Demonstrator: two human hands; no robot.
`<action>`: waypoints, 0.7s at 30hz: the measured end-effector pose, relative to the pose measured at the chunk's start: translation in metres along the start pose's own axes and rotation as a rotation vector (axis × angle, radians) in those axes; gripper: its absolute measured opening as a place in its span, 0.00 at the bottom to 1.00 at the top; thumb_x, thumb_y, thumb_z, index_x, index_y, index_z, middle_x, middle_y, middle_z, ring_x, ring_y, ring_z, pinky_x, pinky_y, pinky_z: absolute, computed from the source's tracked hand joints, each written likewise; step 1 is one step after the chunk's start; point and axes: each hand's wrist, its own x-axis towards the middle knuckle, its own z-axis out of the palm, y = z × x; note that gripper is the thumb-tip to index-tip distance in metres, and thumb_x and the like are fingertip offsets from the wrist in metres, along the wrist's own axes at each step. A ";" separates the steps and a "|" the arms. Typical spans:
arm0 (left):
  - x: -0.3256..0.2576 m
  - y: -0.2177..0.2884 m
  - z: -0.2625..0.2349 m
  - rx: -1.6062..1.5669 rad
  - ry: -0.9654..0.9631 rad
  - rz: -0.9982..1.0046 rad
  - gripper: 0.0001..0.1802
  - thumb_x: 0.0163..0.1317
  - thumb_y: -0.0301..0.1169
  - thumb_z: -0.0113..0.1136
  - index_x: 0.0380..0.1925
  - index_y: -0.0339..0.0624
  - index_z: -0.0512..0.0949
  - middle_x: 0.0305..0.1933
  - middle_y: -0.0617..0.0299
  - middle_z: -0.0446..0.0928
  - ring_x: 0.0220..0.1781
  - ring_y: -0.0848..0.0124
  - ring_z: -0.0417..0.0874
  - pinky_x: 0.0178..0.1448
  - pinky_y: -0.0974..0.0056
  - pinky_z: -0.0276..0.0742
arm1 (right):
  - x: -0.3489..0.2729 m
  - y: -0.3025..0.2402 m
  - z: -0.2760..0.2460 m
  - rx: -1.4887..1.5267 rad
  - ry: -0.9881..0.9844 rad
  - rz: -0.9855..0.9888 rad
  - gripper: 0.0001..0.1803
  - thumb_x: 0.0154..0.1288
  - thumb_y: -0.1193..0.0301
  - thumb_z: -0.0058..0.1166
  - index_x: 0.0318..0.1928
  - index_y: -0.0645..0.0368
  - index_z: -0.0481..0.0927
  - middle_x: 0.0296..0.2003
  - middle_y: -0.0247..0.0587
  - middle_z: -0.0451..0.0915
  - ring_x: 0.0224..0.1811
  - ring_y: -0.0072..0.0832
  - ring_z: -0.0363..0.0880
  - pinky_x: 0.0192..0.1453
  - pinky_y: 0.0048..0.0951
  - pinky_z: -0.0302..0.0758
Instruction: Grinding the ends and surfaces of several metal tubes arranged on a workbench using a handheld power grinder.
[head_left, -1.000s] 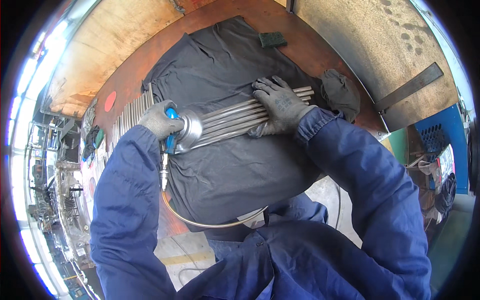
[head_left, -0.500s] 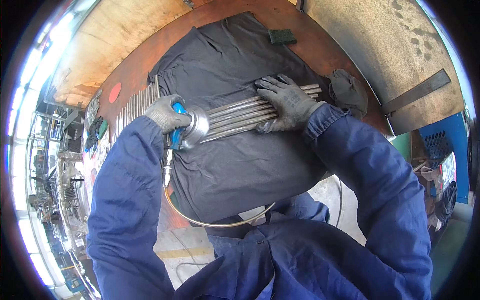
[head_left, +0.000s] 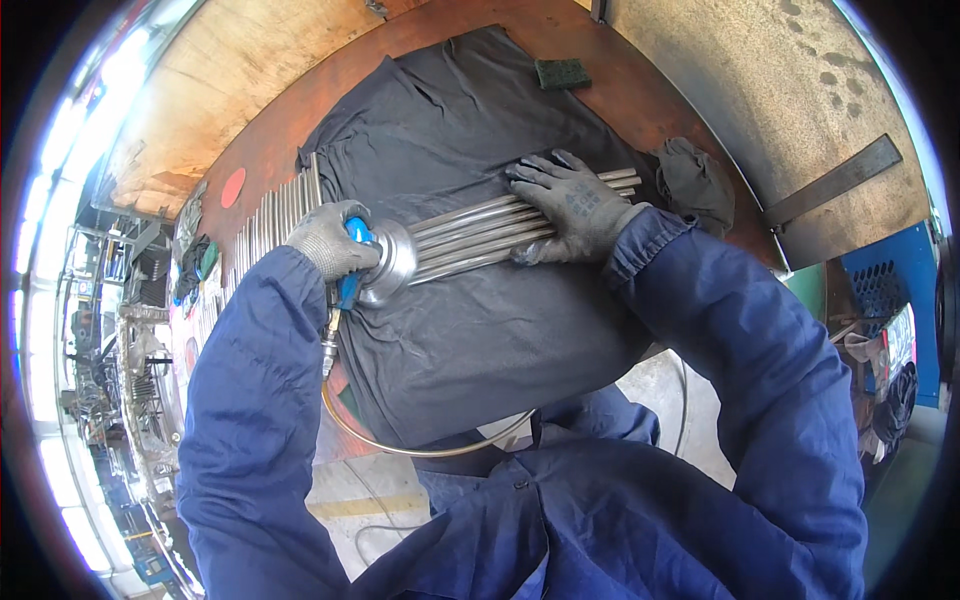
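In a grey glove, my left hand (head_left: 333, 240) is wrapped round a blue air sander (head_left: 357, 232) with a round silvery head (head_left: 390, 262). The sander's head rests over the left ends of several metal rods (head_left: 480, 235) lying side by side on a black cloth (head_left: 450, 350). My right hand (head_left: 575, 205), gloved too, lies flat with fingers spread across the rods near their right ends. An air hose (head_left: 420, 452) runs from a metal fitting (head_left: 329, 350) below the sander, looping near my waist. The sander's underside is hidden.
More rods (head_left: 275, 215) lie in a row left of my left hand. On the reddish table are a red disc (head_left: 233, 187), a dark green scouring pad (head_left: 562, 74) and a crumpled dark rag (head_left: 695, 185). Boards (head_left: 780, 90) stand behind; a flat metal bar (head_left: 838, 184) leans right.
My left hand and the sander have shifted slightly left, and the hose fitting swung a little with them. My right hand stays almost in place on the rods.
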 end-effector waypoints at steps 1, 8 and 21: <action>0.000 -0.004 0.001 -0.003 0.008 -0.011 0.28 0.44 0.36 0.73 0.46 0.36 0.81 0.38 0.52 0.83 0.41 0.64 0.85 0.50 0.60 0.81 | 0.000 -0.001 0.000 -0.018 -0.005 -0.011 0.54 0.57 0.31 0.56 0.68 0.65 0.69 0.71 0.55 0.66 0.78 0.48 0.57 0.81 0.56 0.48; 0.002 -0.048 -0.012 -0.278 0.051 -0.023 0.21 0.49 0.31 0.72 0.44 0.37 0.82 0.38 0.61 0.82 0.39 0.74 0.81 0.47 0.65 0.80 | 0.010 -0.033 -0.007 -0.167 -0.065 0.191 0.56 0.63 0.28 0.44 0.71 0.67 0.63 0.73 0.65 0.59 0.79 0.55 0.53 0.81 0.58 0.45; -0.017 -0.068 -0.029 -0.285 0.090 -0.047 0.21 0.48 0.36 0.73 0.42 0.39 0.83 0.36 0.60 0.83 0.38 0.73 0.83 0.47 0.65 0.81 | -0.005 -0.040 0.008 -0.146 -0.014 0.122 0.51 0.68 0.33 0.44 0.72 0.68 0.63 0.73 0.60 0.62 0.79 0.53 0.55 0.82 0.54 0.47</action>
